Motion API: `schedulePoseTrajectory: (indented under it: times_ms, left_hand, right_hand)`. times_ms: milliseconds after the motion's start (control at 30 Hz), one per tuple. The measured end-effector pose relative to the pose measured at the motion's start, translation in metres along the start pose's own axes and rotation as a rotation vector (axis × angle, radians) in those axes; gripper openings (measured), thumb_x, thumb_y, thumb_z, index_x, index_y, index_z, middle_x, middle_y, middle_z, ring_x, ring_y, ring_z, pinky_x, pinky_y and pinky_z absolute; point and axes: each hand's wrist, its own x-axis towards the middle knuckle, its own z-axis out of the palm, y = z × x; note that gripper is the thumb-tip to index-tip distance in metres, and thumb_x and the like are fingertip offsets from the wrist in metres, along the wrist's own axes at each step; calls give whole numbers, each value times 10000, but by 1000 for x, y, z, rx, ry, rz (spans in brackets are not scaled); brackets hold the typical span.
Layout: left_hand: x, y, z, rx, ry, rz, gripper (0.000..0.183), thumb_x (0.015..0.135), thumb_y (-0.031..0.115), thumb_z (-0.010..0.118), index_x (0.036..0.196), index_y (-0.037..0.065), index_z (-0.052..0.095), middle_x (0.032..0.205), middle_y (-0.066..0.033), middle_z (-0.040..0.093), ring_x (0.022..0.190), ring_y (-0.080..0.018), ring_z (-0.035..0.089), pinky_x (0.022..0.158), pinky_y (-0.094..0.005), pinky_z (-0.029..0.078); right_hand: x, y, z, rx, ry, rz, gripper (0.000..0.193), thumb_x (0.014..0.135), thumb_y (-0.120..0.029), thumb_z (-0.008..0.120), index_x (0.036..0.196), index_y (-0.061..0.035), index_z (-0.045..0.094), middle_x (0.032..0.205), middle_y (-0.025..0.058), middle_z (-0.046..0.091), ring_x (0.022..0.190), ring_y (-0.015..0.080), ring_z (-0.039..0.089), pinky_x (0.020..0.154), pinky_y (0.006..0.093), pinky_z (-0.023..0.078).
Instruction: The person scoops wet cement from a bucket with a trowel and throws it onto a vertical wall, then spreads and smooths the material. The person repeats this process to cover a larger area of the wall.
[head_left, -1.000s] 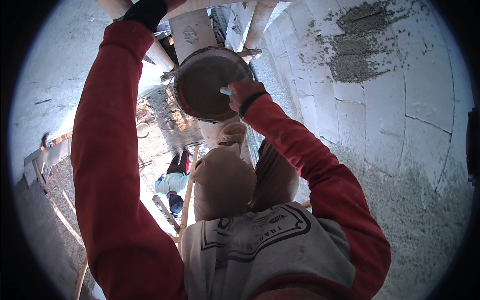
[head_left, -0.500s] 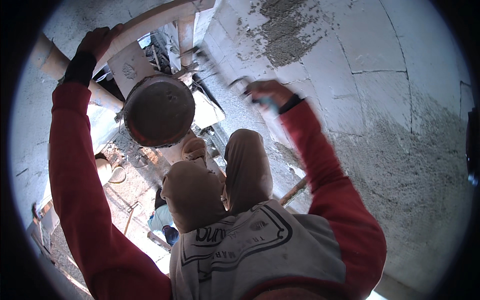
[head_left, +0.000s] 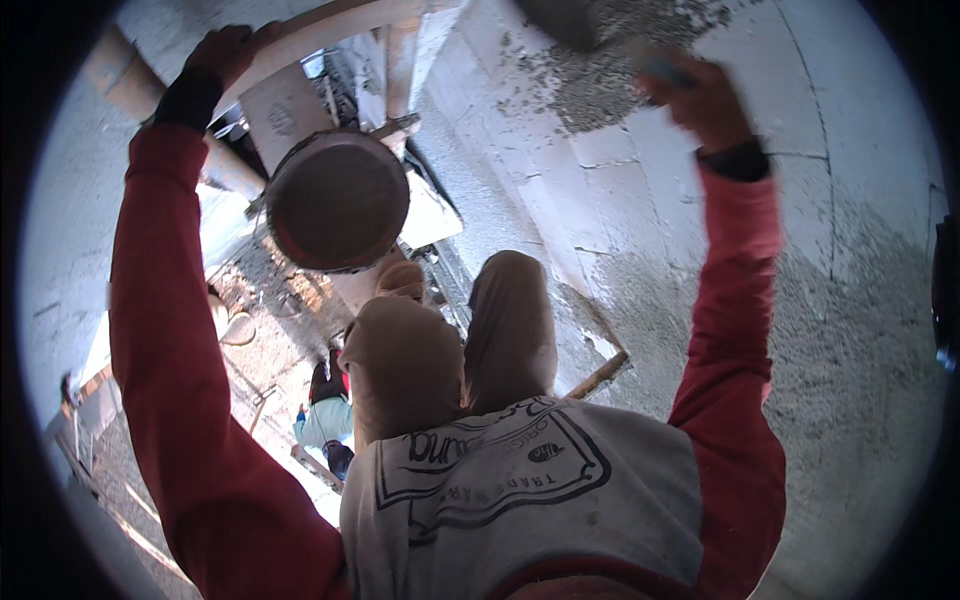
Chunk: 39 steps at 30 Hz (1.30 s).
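My right hand [head_left: 700, 100] is raised in front of the block wall [head_left: 720, 190], closed round the teal handle of a trowel [head_left: 562, 20]. The trowel's dark blade, smeared by motion, points left beside a rough patch of wet grey mortar [head_left: 600, 95]. At the upper left, my left hand [head_left: 230, 52] is wrapped over a curved wooden beam [head_left: 310, 38]. Below that beam, in front of my knees, a round dark basin [head_left: 338, 200] stands on a board; its inside looks dark and mortar-stained.
A plank [head_left: 280, 115] runs under the basin high above the ground. Bamboo poles [head_left: 125, 75] cross at the left. Far below, a person in a pale top [head_left: 325, 420] stands near round containers [head_left: 238, 328]. Grey plaster coats the wall's lower right part [head_left: 830, 400].
My right hand has swung up and to the right with the trowel, from beside the basin to the mortar patch. My left hand stays on the beam.
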Motion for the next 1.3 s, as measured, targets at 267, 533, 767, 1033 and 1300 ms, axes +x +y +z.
schedulePoseTrajectory:
  times_ms: [267,533,767,1033,1300]
  left_hand:
    - [-57,54,-76,132,-28,-120,599,910,540,434,819,6,687,839,-222,655,814,-390,626,764,-464,479]
    - [-51,55,-73,38,-4,-116,602,899,543,455,790,-5,677,800,-228,650,795,-390,626,751,-462,478]
    - [-32,7,-47,79,-83,-137,664,885,642,359,989,51,643,953,-194,639,938,-351,603,871,-446,421]
    - [-34,21,-52,10,-52,-151,658,881,646,401,930,34,638,902,-194,637,890,-353,604,815,-418,433]
    - [-28,4,-37,-42,-68,-144,612,874,628,424,989,67,639,903,-184,643,885,-327,617,790,-404,446]
  right_hand:
    - [21,-102,278,-326,-40,-430,243,825,-187,548,1047,-172,647,856,110,654,782,287,656,699,445,524]
    - [25,-121,331,-181,-375,-363,312,744,-279,642,1023,-140,667,900,109,688,872,299,664,744,441,527]
    - [-1,-82,304,-5,-183,-350,417,736,-394,694,1107,-207,657,954,128,689,900,335,654,802,455,521]
    - [-36,-2,281,1208,-567,200,360,743,-168,732,1058,-7,661,709,30,608,553,76,535,479,251,427]
    - [-86,146,111,518,406,489,299,885,-335,589,1017,-81,679,725,-11,615,529,71,483,454,246,402]
